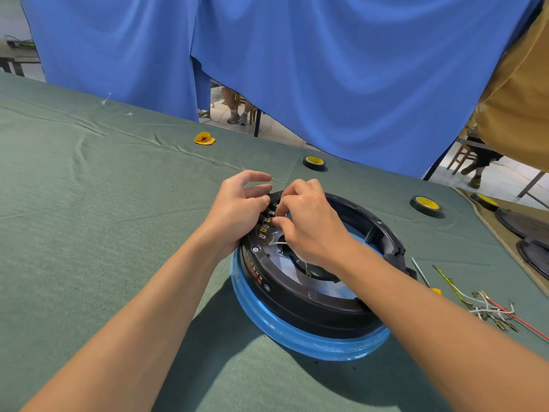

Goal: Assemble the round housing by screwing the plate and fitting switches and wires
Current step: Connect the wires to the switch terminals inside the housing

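The round housing (312, 304) is black, ringed at its base by a bright blue band (267, 319), with red lettering on its side. The surface (89, 203) is plain dull green cloth. Behind it hangs a blue curtain (326, 69). The tape rolls (314, 162) are black with yellow cores. The loose wires (487, 307) are white, red and yellow-green, with what look like brass-coloured ends.

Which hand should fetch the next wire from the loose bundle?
Probably right. The loose wires lie on the right hand's side of the housing; the left hand would have to cross over it.
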The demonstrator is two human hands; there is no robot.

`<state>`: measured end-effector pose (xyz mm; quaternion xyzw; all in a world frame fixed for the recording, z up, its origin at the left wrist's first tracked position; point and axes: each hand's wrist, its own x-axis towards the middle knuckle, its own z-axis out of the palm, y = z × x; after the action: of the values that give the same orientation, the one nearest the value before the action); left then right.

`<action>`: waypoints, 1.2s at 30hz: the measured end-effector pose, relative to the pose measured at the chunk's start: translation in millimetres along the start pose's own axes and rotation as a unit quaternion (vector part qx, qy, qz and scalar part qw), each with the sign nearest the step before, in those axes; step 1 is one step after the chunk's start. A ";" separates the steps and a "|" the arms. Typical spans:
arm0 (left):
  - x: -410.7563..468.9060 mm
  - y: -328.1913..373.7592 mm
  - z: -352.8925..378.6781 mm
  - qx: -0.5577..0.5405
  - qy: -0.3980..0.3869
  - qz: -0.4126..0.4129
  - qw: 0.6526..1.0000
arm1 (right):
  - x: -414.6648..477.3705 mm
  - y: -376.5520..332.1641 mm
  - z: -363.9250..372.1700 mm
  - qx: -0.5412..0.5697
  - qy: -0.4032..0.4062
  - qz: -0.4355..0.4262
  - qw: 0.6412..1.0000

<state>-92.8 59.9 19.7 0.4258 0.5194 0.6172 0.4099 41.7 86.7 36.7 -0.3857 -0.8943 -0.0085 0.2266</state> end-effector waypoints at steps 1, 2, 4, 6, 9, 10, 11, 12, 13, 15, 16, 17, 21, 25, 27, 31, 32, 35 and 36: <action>0.0 0.0 0.1 0.000 -0.001 0.000 1.000 | 0.4 -0.4 0.3 0.007 -0.003 0.003 1.000; -0.1 0.1 0.3 0.001 -0.002 0.001 1.000 | 0.9 -1.1 0.6 0.012 -0.004 0.004 1.000; -0.2 -0.4 0.5 0.004 -0.004 0.003 1.000 | 2.1 -2.4 1.9 0.013 -0.006 0.003 1.000; -0.3 -0.4 0.0 0.007 -0.002 0.003 1.000 | 3.0 -3.5 2.3 0.011 -0.006 0.004 1.000; -0.1 -1.0 -0.1 0.007 0.001 0.005 1.000 | 1.5 -0.8 -0.1 0.015 -0.013 0.007 1.000; -0.1 -1.2 -0.1 0.005 0.001 0.005 1.000 | 0.2 0.9 -1.5 0.016 -0.015 0.008 1.000; -0.1 -1.4 0.0 0.002 0.002 0.006 1.000 | -1.2 2.5 -3.0 0.017 -0.015 0.009 1.000; 0.0 -1.4 -0.2 0.001 0.003 0.008 1.000 | -2.0 3.6 -4.5 0.016 -0.015 0.010 1.000; 0.0 -1.7 -0.2 0.001 0.003 0.009 1.000 | -2.6 4.3 -5.7 0.014 -0.014 0.011 1.000; 0.2 -2.4 -0.2 0.001 0.004 0.008 1.000 | -2.6 3.8 -7.2 0.015 -0.013 0.016 1.000; 0.5 -2.8 -0.3 -0.003 0.005 0.007 1.000 | -2.3 2.7 -7.6 0.018 -0.013 0.019 1.000; 0.7 -3.0 -0.5 -0.008 0.006 0.006 1.000 | -1.6 0.9 -7.5 0.021 -0.013 0.023 0.999; 1.5 -3.6 -0.1 -0.016 0.007 0.003 1.000 | 1.0 -4.1 -5.3 0.030 -0.012 0.036 0.999; 2.1 -3.7 0.3 -0.011 0.005 0.005 1.000 | 2.7 -5.4 -3.0 0.040 -0.009 0.039 0.998; 2.6 -3.8 0.4 -0.008 0.006 0.008 1.000 | 2.6 -5.7 -3.2 0.047 -0.012 0.041 0.998; 1.3 -3.0 1.2 -0.003 0.011 0.013 1.000 | 2.7 -2.8 -4.9 0.046 -0.033 0.047 0.997; 0.7 -2.7 1.2 -0.002 0.011 0.011 1.000 | 2.5 -1.1 -5.7 0.048 -0.036 0.054 0.997; -0.7 -2.0 0.4 -0.008 0.014 0.007 1.000 | 2.0 6.7 -9.7 0.073 0.008 0.106 0.992; -1.0 -2.0 0.2 -0.009 0.015 0.005 1.000 | 1.7 10.0 -10.1 0.069 0.022 0.130 0.989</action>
<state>-92.2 59.3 17.6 0.4156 0.5178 0.6300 0.4027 51.7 93.0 44.9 -0.4817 -0.8300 0.0747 0.2713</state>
